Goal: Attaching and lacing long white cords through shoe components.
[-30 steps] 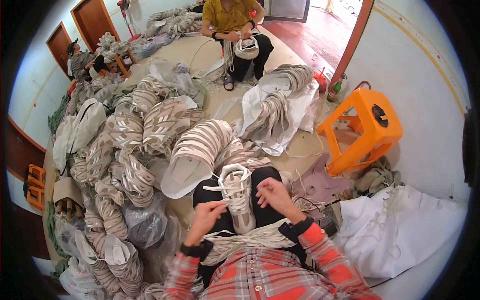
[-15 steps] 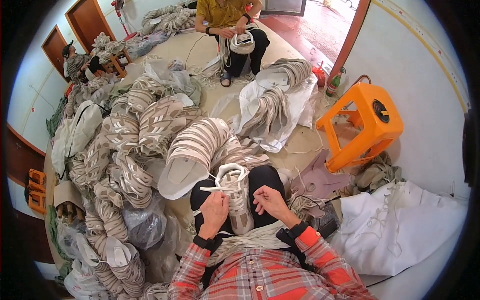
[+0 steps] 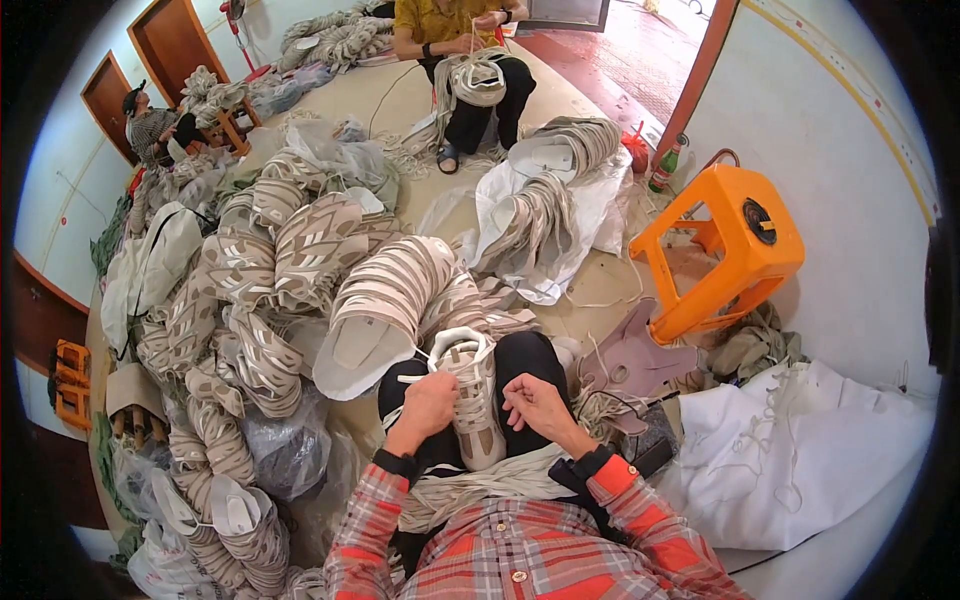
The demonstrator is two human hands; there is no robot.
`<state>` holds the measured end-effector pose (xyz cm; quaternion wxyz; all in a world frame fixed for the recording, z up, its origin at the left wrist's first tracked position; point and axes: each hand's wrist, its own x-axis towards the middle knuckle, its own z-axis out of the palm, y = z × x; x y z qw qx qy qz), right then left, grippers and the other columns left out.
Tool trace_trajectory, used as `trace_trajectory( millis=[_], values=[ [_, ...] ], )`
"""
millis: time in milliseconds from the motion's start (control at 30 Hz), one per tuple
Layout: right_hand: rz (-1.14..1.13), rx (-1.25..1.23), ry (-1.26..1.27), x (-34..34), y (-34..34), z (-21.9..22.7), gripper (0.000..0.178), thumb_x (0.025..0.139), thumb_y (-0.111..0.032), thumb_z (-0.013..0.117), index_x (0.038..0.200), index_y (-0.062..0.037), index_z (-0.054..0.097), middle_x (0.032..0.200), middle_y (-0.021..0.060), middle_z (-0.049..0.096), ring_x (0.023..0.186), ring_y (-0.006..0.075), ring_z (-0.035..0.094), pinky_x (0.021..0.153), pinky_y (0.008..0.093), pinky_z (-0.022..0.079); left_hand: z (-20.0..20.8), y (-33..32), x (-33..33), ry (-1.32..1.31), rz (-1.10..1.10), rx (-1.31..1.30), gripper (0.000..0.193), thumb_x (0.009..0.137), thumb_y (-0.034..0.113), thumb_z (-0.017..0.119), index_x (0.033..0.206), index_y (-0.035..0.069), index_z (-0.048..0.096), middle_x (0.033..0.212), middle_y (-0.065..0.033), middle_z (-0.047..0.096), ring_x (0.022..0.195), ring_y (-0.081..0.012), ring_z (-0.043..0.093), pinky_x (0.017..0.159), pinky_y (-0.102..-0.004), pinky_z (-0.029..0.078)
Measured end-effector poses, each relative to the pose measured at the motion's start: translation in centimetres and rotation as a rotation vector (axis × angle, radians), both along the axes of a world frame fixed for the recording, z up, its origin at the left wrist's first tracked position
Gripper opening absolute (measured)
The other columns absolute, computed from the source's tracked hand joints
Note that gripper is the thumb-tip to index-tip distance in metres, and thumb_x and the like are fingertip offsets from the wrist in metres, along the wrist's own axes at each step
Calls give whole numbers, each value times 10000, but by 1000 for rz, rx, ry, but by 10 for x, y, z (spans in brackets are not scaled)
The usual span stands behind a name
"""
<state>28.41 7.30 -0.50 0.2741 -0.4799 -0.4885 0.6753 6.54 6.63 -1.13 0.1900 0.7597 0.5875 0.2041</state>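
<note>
A beige and white shoe upper (image 3: 480, 405) rests between my knees, its collar pointing away from me and its toe toward me. White laces cross its front in rows. At the upper's left edge, my left hand (image 3: 430, 405) is closed in a pinch on a white shoelace (image 3: 408, 379), whose end sticks out left of the fingers. My right hand (image 3: 537, 408) is beside the upper's right edge with its fingers curled together; whether anything is in them cannot be made out. A bundle of loose pale laces (image 3: 485, 490) lies across my lap.
Stacked shoe uppers (image 3: 385, 290) lean just beyond my left knee, with a large heap (image 3: 250, 260) farther left. An orange stool (image 3: 720, 250) stands at right, near a green bottle (image 3: 668, 165) and white sheeting (image 3: 790, 460). A co-worker (image 3: 465, 60) sits ahead, handling laces.
My left hand has turned and shifted slightly up and inward over the upper's left edge, and less of the lace shows. My right hand barely moved. The co-worker's hand has lifted a lace.
</note>
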Motion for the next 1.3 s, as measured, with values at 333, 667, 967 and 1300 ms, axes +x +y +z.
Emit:
trace_trajectory(
  millis=[333, 667, 967, 1300],
  values=[
    [102, 107, -192, -23, 7, 0, 79, 850, -39, 500, 922, -12, 519, 783, 85, 570, 583, 143, 570, 501, 243, 488, 9, -8, 32, -81, 218, -81, 255, 773, 20, 488, 1017, 10, 411, 830, -237, 569, 794, -406, 555, 668, -462, 429],
    [398, 1134, -486, -51, 27, 4, 292, 727, -34, 531, 1010, 0, 464, 846, 143, 534, 818, 292, 565, 646, 357, 489, 7, -14, 25, -390, 473, -133, 283, 777, 65, 573, 1009, 18, 417, 745, -224, 602, 715, -394, 599, 600, -417, 460],
    [612, 1251, -812, -38, 33, 25, 200, 732, -76, 526, 923, -24, 498, 766, 138, 556, 733, 276, 574, 621, 362, 470, 14, -22, 7, -313, 424, -160, 212, 756, 121, 594, 936, 29, 531, 757, -172, 622, 723, -355, 607, 618, -410, 468],
    [507, 934, -1036, 84, 38, 47, 277, 716, -37, 545, 983, 4, 481, 851, 176, 565, 794, 339, 581, 629, 426, 468, 100, -38, -4, -774, -460, -315, 89, 788, 108, 612, 749, 29, 627, 768, -57, 583, 749, -196, 518, 711, -291, 387]
  ],
)
